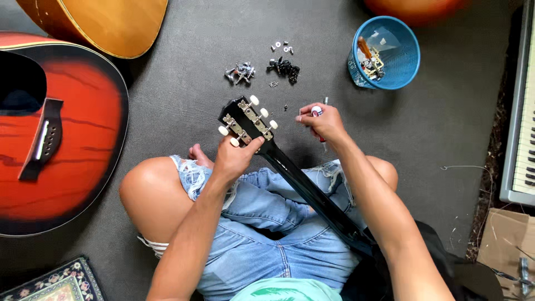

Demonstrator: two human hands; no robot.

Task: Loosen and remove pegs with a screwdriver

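A black guitar lies across my lap, its neck (312, 192) running up to the headstock (245, 120), which carries metal tuning machines with cream knobs. My left hand (237, 156) grips the neck just below the headstock from underneath. To the right of the headstock, my right hand (323, 121) is closed on a small screwdriver with a red and white handle (317, 111). I sit cross-legged in torn jeans on a dark grey mat.
Small piles of screws and tuner parts (241, 72) (285, 68) lie on the mat beyond the headstock. A blue basket (390, 69) with tools stands at the upper right. A red-orange guitar body (67, 134) lies at left, a keyboard (524, 111) at right.
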